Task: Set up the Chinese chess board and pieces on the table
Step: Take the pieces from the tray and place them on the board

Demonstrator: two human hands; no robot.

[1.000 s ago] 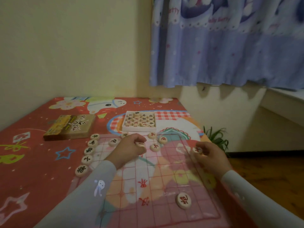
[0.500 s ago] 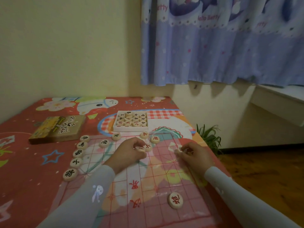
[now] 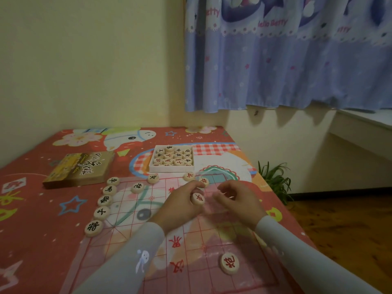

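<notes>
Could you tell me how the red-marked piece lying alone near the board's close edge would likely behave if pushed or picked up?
The lone red-marked piece looks like a flat wooden disc, so probably rigid and light. Lying face-up, it should slide rather than roll. The glossy plastic board may let it skid easily.

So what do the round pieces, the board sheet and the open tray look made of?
Pieces, like the one in the left hand, the red-marked piece: pale, matte, probably wood.
Board sheet: thin clear plastic film, since the tablecloth pattern shows through the red grid.
Tray: white, thin-walled, likely cardboard or foam; cannot tell which.
</notes>
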